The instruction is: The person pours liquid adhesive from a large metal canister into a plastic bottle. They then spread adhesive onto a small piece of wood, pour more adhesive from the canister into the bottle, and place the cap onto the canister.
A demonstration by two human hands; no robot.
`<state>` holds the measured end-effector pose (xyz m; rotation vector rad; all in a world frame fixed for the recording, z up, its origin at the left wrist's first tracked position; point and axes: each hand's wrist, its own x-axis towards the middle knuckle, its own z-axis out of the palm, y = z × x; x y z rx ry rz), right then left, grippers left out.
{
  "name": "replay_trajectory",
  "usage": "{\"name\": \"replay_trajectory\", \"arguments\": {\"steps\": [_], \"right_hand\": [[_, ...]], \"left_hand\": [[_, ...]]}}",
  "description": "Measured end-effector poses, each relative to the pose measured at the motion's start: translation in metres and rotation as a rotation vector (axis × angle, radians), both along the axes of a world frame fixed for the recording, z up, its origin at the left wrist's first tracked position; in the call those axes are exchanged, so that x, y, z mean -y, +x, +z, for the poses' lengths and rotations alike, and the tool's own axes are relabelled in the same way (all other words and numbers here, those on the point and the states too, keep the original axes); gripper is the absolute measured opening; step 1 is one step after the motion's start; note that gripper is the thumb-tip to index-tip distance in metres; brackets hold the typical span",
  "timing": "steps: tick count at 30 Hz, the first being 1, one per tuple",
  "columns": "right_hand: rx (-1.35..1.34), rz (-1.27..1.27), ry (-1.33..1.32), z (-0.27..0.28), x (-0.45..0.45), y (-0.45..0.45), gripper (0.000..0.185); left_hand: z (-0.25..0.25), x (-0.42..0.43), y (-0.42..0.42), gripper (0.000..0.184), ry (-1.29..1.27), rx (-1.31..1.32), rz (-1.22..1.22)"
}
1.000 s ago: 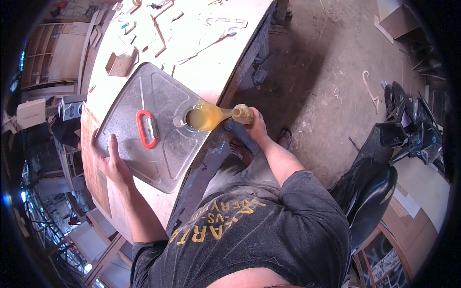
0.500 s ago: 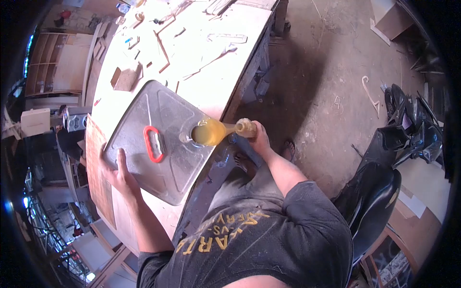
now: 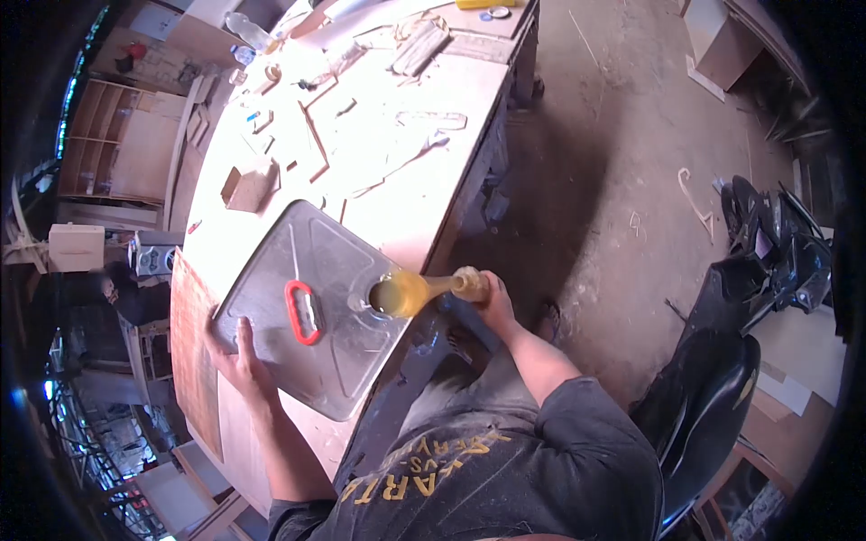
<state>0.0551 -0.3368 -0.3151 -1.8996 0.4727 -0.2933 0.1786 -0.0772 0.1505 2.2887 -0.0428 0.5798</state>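
A grey rectangular container with a flat top stands at the near edge of the white table. A red and silver handle lies on its top. My left hand grips the container's left edge, thumb on top and fingers over the side. Over the right part of the top, a transparent funnel-like vessel with yellow liquid lies tilted on its side, its wide mouth to the left. My right hand is wrapped round the light-brown knobbed end of that vessel.
Wood strips, an open cardboard box and plastic bottles are on the table. A black motorcycle stands at the right. A hanger-like piece lies on the floor. Another person is partly visible at the far left.
The camera view has tilted up, so the container, vessel and hands appear lower and slightly further right. Both hands keep their grips; the vessel looks much the same over the container.
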Motion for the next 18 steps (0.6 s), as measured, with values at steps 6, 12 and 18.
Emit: {"name": "replay_trajectory", "arguments": {"steps": [6, 12, 18], "right_hand": [[0.084, -0.032, -0.032, 0.000, -0.004, -0.005, 0.076], [-0.030, -0.008, 0.008, 0.010, -0.001, -0.004, 0.069], [0.006, -0.013, 0.006, 0.015, -0.002, -0.005, 0.071]], "left_hand": [[-0.003, 0.000, 0.002, 0.048, 0.009, -0.002, -0.022], [-0.004, 0.003, 0.001, 0.048, -0.011, -0.035, -0.007], [-0.004, 0.002, -0.001, 0.049, -0.014, -0.016, -0.009]]}}
